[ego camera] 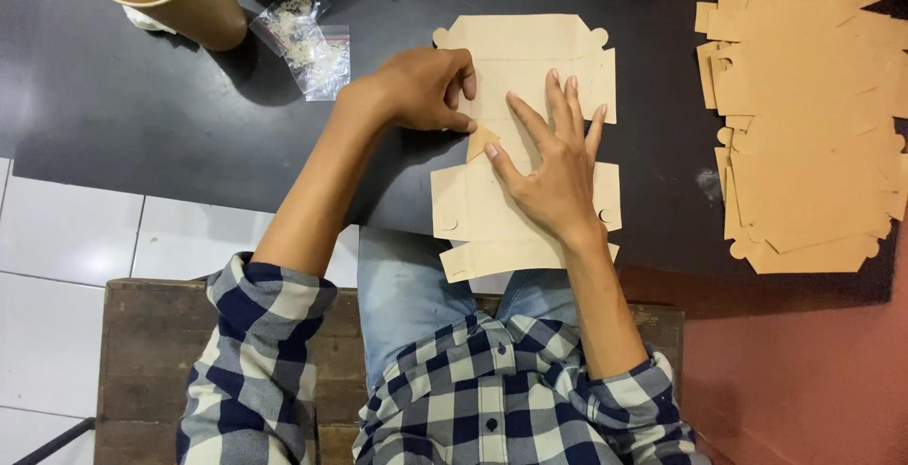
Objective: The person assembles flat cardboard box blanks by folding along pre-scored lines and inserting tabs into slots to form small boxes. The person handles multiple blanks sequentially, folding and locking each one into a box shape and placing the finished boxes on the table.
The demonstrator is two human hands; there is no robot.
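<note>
Two hands [492, 129] on tan box blank [515, 68]

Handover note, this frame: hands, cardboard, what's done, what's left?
Left hand: pinching a small corner flap of the flat box blank, folding it up.
Right hand: spread flat on the blank, pressing it to the table.
Stack of unfolded blanks lies to the right.
Done: one flap partly raised.
Left: the other folds; blank is mostly flat, and the stack is untouched.
</note>
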